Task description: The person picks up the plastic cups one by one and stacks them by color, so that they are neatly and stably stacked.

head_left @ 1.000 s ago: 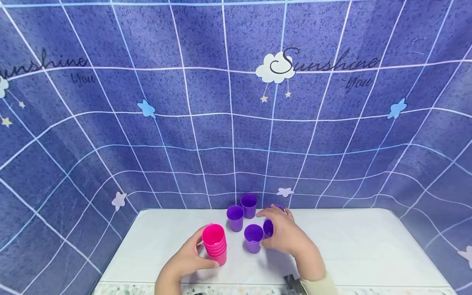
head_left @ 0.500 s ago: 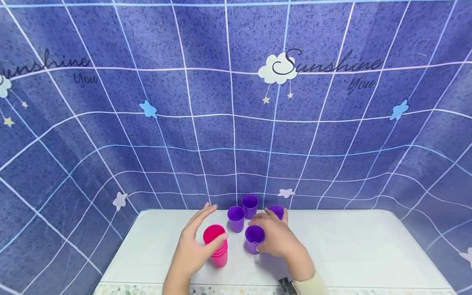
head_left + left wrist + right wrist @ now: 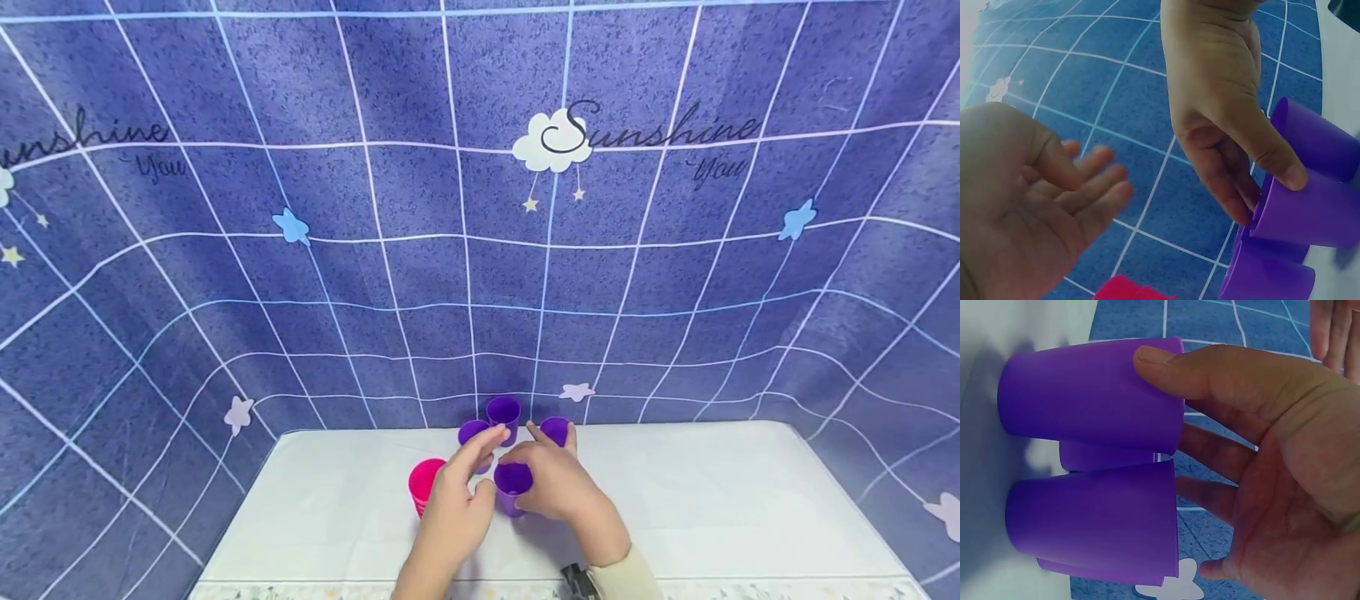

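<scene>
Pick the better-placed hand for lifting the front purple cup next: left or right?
Right, most likely: the right hand has its thumb on the front purple cup, fingers at the rim. The left hand appears to touch no cup.

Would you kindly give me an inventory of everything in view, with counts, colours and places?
Table: one, white, lower head view
Purple cups: at least four, purple, grouped on the table
Cup stack: one, pink, left of the purple cups
Floral strip: one, pale, along the table's near edge
Backdrop: one, blue-violet, behind the table
Printed stars: several, blue, yellow and pale, on the backdrop
Printed clouds: two, white, likewise
Lettering: two sets, dark, likewise
Sleeve: one, cream, bottom edge
Left hand: one, bare, beside the cup stack
Right hand: one, bare, pinching a purple cup
</scene>
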A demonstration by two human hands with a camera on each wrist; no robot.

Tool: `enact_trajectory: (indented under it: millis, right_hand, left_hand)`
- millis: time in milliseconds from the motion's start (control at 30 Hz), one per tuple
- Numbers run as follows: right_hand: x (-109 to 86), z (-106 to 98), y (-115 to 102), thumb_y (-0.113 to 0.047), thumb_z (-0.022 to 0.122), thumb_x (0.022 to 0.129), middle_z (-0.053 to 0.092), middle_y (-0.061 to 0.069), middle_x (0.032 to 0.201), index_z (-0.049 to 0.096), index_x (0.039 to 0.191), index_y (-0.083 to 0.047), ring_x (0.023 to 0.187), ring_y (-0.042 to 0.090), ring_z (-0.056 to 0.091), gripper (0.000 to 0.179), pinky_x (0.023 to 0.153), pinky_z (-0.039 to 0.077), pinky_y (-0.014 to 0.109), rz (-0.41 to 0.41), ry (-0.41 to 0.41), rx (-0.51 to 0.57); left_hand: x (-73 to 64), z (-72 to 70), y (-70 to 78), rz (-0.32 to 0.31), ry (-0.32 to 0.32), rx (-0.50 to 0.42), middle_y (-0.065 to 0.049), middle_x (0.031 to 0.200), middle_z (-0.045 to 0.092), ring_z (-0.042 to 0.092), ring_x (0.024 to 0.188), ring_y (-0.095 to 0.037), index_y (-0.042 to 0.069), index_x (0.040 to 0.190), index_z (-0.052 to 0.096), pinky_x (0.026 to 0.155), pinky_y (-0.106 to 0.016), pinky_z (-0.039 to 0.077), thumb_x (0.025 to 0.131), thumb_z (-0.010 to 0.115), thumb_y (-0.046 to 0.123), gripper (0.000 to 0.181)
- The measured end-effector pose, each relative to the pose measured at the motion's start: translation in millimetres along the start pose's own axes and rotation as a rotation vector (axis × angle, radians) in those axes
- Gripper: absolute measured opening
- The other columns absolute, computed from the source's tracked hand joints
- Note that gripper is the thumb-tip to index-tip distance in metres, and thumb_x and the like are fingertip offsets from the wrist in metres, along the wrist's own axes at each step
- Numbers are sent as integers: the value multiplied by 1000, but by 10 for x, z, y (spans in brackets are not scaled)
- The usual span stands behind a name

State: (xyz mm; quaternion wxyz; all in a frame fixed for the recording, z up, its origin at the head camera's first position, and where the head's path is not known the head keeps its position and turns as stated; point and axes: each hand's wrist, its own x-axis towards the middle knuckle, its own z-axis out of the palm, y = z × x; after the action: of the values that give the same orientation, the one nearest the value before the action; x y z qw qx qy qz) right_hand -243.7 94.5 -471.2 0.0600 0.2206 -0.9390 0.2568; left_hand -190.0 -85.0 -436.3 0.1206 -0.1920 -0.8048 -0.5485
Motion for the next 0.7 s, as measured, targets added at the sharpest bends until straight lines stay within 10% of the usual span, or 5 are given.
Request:
enact_trajectory:
  millis: [367,700]
  right_hand:
    - [-28,-109,40,-18,96,66,79,1,122,78,119,-15,149,46,48,56,113,1,91,-6,37,100]
    - [-59,-245,124,-28,92,71,77,-2,129,77,124,-17,151,46,46,57,115,1,90,-14,44,208]
  left_hand:
    - [-22,23,-31,-194,-210,86,-18,169,38,42,154,-43,13,168,23,122,-59,40,90,62,5,87]
    - [-52,195,-178,-315,-225,131,-31,169,29,36,152,-55,1,168,11,120,-72,34,82,83,22,114]
